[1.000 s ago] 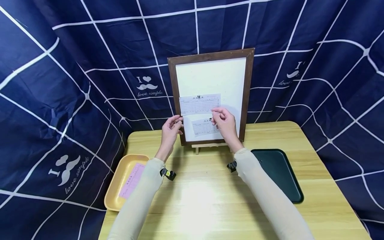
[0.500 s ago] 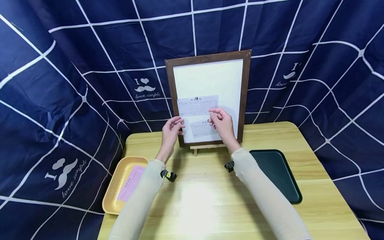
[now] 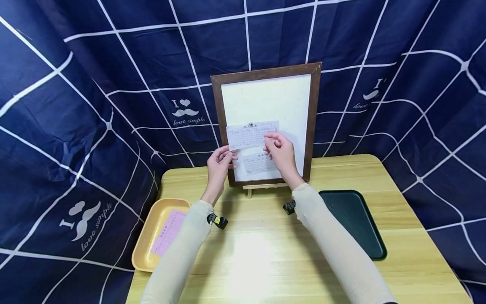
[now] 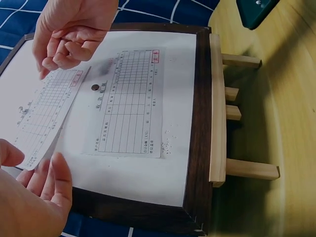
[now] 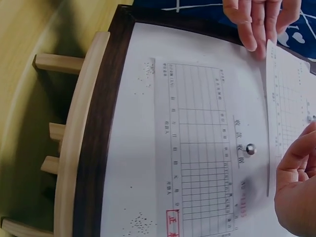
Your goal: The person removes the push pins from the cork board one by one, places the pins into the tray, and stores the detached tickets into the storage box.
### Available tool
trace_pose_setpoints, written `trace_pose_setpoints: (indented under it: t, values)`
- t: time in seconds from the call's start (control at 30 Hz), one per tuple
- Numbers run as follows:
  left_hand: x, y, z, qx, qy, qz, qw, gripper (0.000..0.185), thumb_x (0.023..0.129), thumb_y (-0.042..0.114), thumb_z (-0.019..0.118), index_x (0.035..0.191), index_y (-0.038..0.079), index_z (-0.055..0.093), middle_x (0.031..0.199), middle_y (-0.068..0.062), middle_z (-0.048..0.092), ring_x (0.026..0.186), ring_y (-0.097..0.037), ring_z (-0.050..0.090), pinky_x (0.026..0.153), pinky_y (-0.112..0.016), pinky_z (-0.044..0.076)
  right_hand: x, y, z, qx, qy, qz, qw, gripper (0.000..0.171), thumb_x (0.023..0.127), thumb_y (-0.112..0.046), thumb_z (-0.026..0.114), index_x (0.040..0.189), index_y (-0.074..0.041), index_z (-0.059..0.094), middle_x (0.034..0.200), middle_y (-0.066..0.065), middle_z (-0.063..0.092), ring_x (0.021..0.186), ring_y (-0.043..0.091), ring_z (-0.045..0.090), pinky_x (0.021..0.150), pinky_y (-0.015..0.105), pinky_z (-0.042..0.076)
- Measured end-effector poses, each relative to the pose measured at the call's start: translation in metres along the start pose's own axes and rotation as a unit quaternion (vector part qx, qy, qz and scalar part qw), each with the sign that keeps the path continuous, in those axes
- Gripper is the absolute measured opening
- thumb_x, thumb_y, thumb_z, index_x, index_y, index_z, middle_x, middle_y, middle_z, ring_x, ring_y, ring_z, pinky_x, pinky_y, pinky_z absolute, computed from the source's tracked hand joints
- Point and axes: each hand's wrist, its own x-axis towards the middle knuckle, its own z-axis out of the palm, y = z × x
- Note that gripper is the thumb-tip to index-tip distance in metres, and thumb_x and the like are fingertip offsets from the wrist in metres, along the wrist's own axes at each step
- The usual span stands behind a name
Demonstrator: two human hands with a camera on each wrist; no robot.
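Over the counter [image 3: 262, 240], before the framed board [image 3: 267, 97]: with left grip [image 3: 218, 166] loosely spread, right grip [image 3: 284, 156] curled, cannot tell whether pinching. Touching at lower left the upper slip [image 3: 247, 135], pinned above the lower slip [image 5: 197, 148].

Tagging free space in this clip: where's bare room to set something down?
Bare: the wooden tabletop between the sleeves, in front of the framed whiteboard; the whiteboard's upper part is bare too. Crowded: its lower half, with upper receipt, lower receipt, left hand and right hand.

White ruled receipts [image 3: 247, 136] | brown frame [image 3: 316, 109] | navy white-lined curtain [image 3: 281, 42]
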Motion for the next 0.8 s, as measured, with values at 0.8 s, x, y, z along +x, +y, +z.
trace_pose_setpoints:
  t: [0.8]
  values:
    - [0.008, 0.008, 0.008, 0.018, 0.026, -0.016, 0.9994, 0.015, 0.104, -0.001, 0.065, 0.118, -0.003, 0.071, 0.095, -0.015, 0.076, 0.078, -0.021, 0.072, 0.060, -0.027, 0.058, 0.016, -0.010, 0.017, -0.043, 0.005, -0.004, 0.999, 0.026, 0.105, -0.024, 0.075, 0.124, -0.005, 0.074, 0.086, 0.006, 0.074, 0.073, 0.014, 0.065, 0.057, 0.019, 0.049]
